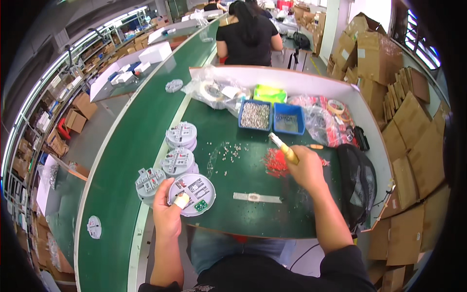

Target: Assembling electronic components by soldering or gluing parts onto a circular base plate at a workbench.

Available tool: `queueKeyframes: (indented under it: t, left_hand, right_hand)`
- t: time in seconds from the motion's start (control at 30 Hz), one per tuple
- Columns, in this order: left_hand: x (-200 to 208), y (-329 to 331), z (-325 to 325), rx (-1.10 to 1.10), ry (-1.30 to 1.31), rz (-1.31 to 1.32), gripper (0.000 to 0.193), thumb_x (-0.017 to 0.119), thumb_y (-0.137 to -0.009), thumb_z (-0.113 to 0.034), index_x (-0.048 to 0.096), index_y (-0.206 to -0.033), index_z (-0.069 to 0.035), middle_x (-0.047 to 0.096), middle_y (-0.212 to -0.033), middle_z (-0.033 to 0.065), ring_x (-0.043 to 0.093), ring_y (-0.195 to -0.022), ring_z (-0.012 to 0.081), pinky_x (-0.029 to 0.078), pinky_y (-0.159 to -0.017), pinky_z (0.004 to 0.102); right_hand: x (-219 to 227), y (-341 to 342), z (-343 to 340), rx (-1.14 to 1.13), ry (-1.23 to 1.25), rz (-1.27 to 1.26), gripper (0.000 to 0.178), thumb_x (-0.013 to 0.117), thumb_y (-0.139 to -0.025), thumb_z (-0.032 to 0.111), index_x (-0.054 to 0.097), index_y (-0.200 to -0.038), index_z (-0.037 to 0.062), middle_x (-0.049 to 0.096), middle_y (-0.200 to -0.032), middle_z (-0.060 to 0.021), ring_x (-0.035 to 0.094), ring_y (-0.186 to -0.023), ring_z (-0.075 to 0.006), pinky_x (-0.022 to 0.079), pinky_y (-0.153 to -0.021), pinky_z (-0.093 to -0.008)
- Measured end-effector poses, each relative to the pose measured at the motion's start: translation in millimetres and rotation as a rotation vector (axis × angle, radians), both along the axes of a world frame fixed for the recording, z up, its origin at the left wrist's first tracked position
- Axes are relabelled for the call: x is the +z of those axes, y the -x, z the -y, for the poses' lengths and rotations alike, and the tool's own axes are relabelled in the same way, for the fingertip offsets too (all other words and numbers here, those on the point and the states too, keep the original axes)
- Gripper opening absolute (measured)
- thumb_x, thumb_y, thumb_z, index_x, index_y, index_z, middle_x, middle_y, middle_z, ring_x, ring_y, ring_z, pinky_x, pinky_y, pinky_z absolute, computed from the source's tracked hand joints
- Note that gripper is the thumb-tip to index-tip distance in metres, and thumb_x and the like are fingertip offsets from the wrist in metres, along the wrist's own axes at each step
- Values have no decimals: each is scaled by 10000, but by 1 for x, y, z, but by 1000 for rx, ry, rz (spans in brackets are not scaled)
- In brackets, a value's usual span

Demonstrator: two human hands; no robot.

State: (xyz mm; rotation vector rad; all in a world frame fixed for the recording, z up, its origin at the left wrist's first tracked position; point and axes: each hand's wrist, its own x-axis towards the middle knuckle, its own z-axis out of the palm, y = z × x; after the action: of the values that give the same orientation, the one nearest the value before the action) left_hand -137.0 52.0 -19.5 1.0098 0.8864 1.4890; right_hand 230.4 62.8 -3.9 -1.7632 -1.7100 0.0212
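A: Where's the round grey housing (pixel 208 183)?
B: Near side, left of centre, in the left hand (pixel 167 211), at the table's near left edge. The thumb, its tip in a pale cover, presses on the face; the other fingers are mostly hidden beneath.
A: What's on that face?
B: Dark and metallic fittings, plus a small green board (pixel 200 205) toward the near edge.
A: And the right hand (pixel 309 168)?
B: It's above the right half of the green table (pixel 219 214), fingers curled. A yellow and pale piece (pixel 289 154) juts toward the far left, but I can't tell whether it's a tool or covered fingers, so I can't say what they grasp.
A: What lies around it?
B: A heap of small red pieces (pixel 275 163) just left, two blue bins on the far side, and a black mesh bag (pixel 357 187) to the right.
A: Anything beside the left hand?
B: Stacked grey housings (pixel 181 138), just beyond it, along the table's left edge.
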Motion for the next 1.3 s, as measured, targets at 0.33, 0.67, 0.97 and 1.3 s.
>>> queueKeyframes:
  t: [0.33,0.67,0.97,1.3]
  left_hand:
    - [28,-65,-25,-65,-117,-119,488,674,-858,24,535,-1326,10,614,-1204,82,586,-1098,139,479,-960,298]
    - [41,-113,-16,-207,-240,-233,411,654,-863,28,582,-1264,-25,622,-1168,66,615,-1058,141,485,-931,286]
    - [37,-112,-9,-205,-379,-383,488,685,-848,75,562,-1310,-23,629,-1199,73,630,-1050,144,533,-886,284]
    - [27,-102,-15,-112,-313,-349,433,690,-833,39,597,-1253,-15,640,-1164,81,629,-1030,150,516,-899,286]
  right_hand:
    - [71,34,30,113,90,-768,173,749,-867,71,685,-1002,-16,619,-740,8,558,-620,-70,461,-565,-253]
    - [79,70,50,254,190,-951,104,724,-873,29,696,-970,6,649,-826,23,569,-728,-48,471,-646,-229]
    - [56,84,56,178,95,-803,114,731,-870,0,687,-976,-2,634,-804,25,529,-674,-24,427,-586,-203]
    - [58,58,53,111,69,-765,168,754,-865,95,689,-977,-11,650,-801,4,563,-706,-57,457,-637,-226]
